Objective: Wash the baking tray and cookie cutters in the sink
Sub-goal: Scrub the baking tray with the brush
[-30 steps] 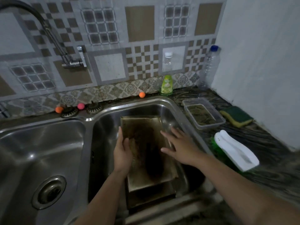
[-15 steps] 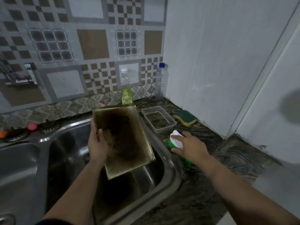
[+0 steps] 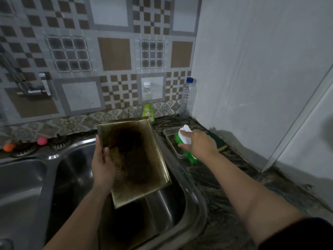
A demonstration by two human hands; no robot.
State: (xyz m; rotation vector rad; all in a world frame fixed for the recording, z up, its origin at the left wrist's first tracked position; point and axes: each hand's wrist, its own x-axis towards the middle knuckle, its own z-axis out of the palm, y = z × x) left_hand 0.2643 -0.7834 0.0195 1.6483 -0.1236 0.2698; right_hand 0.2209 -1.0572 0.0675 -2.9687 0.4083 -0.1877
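A brass-coloured baking tray (image 3: 144, 170) with a dark burnt patch is tilted up over the right basin of the steel sink (image 3: 194, 201). My left hand (image 3: 102, 165) grips its left edge. My right hand (image 3: 200, 144) is closed on a scrub brush (image 3: 185, 136) with a white handle and green bristles, held over a clear plastic container (image 3: 170, 136) on the counter to the right of the sink. No cookie cutters are visible.
A green dish soap bottle (image 3: 148, 113) and two clear plastic bottles (image 3: 187, 98) stand against the tiled wall. A green sponge (image 3: 219, 141) lies behind my right hand. The tap (image 3: 34, 89) is at left, with pink (image 3: 42, 141) and orange balls (image 3: 8, 147) on the ledge.
My left hand lifted the tray from the basin floor and tilted it up. My right hand left the tray, reached to the counter, took the brush and raised it over the container.
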